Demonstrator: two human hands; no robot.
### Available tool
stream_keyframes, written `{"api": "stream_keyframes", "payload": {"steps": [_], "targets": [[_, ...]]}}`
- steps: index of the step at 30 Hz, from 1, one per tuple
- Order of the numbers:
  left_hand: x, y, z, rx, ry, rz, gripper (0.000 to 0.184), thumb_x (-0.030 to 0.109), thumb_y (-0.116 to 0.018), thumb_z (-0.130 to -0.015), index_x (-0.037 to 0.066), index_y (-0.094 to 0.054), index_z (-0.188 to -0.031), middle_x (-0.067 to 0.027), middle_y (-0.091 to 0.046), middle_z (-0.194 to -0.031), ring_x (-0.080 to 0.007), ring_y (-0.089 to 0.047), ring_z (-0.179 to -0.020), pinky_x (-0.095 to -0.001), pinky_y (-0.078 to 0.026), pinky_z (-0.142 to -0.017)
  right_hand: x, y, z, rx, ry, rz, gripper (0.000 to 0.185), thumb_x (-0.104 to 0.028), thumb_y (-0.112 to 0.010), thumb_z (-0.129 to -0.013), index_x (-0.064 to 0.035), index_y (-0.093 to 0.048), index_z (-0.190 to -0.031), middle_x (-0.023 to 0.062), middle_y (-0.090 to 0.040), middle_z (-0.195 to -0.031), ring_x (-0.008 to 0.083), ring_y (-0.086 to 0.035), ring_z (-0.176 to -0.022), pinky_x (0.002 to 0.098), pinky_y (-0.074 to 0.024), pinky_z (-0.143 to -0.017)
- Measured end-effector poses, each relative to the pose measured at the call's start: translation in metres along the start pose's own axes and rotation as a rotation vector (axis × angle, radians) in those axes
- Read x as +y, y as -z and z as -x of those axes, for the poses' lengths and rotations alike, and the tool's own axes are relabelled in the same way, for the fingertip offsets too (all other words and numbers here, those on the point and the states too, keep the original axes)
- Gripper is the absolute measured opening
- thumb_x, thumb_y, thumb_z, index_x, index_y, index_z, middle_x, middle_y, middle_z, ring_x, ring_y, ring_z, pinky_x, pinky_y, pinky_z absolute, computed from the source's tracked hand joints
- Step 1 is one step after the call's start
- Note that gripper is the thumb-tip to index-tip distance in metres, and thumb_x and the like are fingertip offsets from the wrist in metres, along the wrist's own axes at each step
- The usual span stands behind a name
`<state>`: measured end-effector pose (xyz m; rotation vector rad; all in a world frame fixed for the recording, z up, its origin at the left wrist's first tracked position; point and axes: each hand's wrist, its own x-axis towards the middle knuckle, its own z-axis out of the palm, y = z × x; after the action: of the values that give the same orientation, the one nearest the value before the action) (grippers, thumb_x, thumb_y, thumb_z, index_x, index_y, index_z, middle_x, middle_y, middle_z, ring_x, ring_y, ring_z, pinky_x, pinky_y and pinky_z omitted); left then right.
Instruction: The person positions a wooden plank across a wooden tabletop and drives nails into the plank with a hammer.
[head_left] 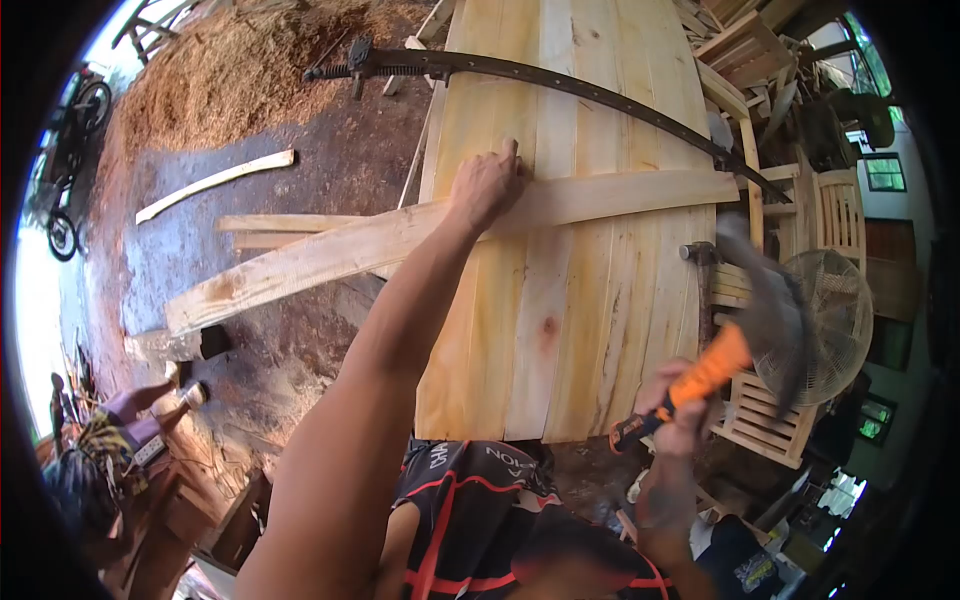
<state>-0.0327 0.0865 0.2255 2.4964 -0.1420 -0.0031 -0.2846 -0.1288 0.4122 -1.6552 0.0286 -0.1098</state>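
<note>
My left hand point(488, 186) is closed over the far edge of a long curved board point(610, 198). The board lies across the joined planks point(520, 350) of a pale wooden panel and overhangs its left side. My right hand point(683, 408) grips an orange-and-black handled tool point(708, 370) off the panel's near right corner. Motion smears its dark head, so its exact kind is unclear. Beyond my left hand, a long metal bar clamp point(560, 88) spans the panel, its screw end sticking out to the left. A second hammer point(697, 254) lies at the panel's right edge.
A shavings heap point(230, 85) covers the floor at upper left, near a loose curved wood strip point(215, 186). Another person point(110, 440) is at lower left. On the right stand a fan point(825, 325) and slatted wooden furniture point(765, 415). Wood scraps point(745, 50) pile up behind.
</note>
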Motion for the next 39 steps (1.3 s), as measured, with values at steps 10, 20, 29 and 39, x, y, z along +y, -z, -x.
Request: {"api": "stream_keyframes", "payload": {"steps": [10, 20, 29, 39], "targets": [[-0.003, -0.009, 0.007, -0.010, -0.057, 0.017, 0.028, 0.029, -0.051, -0.092, 0.002, -0.053, -0.101, -0.0272, -0.066, -0.075, -0.0445, -0.065, -0.072, -0.0536, -0.050, -0.068, 0.126, -0.041, 0.015, -0.167, -0.221, 0.704, 0.045, -0.037, -0.047, -0.103, 0.0016, -0.055, -0.082, 0.0197, -0.053, -0.060, 0.0309, -0.058, -0.054, 0.0427, -0.0410, -0.050], [0.001, -0.002, 0.003, -0.008, -0.002, 0.022, 0.028, 0.031, -0.049, -0.093, 0.004, -0.054, -0.103, -0.0274, -0.067, -0.080, -0.0469, -0.065, -0.076, -0.0559, -0.050, -0.071, 0.086, -0.051, 0.014, -0.035, 0.377, 0.262, 0.041, -0.044, -0.052, -0.101, -0.0037, -0.056, -0.097, 0.0115, -0.051, -0.067, 0.0258, -0.052, -0.053, 0.0341, -0.0468, -0.051], [0.004, -0.002, 0.013, 0.165, -0.053, 0.226, 0.026, 0.032, -0.054, -0.094, 0.009, -0.058, -0.105, -0.0222, -0.068, -0.076, -0.0423, -0.066, -0.071, -0.0523, -0.051, -0.064, 0.135, -0.022, 0.108, 0.003, -0.383, 0.716, 0.047, -0.042, -0.048, -0.102, 0.0030, -0.056, -0.090, 0.0277, -0.059, -0.066, 0.0477, -0.061, -0.063, 0.0511, -0.0453, -0.053], [0.050, -0.002, 0.257, -0.494, 0.312, 1.099, 0.063, 0.054, -0.027, -0.106, 0.002, -0.055, -0.127, 0.0011, -0.039, -0.063, -0.0097, -0.039, -0.058, -0.0284, -0.034, -0.053, 0.107, 0.027, 0.102, 0.466, 0.165, 1.124, 0.028, -0.028, -0.064, -0.095, -0.0008, -0.064, -0.100, 0.0153, -0.064, -0.090, 0.0355, -0.063, -0.087, 0.0410, -0.0510, -0.072]]}}
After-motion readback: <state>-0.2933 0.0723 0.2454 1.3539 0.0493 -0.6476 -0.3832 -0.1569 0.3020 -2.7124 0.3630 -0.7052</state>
